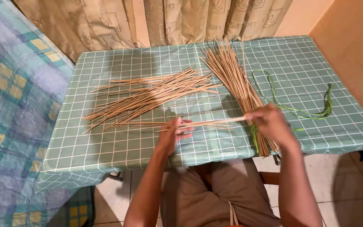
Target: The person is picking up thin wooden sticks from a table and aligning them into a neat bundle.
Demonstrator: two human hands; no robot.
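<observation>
Both hands grip one thin pale stick [215, 122] held level just above the table. My left hand [175, 133] pinches its left end and my right hand [269, 122] holds its right end. A loose pile of similar brown sticks [152, 94] lies spread on the green checked tablecloth [118, 143] to the left. A tied bundle of sticks [236, 75] fans out toward the far edge; its bound end, wrapped in green cord, lies under my right hand.
A loose green cord [299, 110] curls on the cloth right of the bundle. Beige curtains [181, 19] hang behind the table. A blue and yellow checked bed cover [9, 105] lies to the left. An orange wall [353, 50] stands at right.
</observation>
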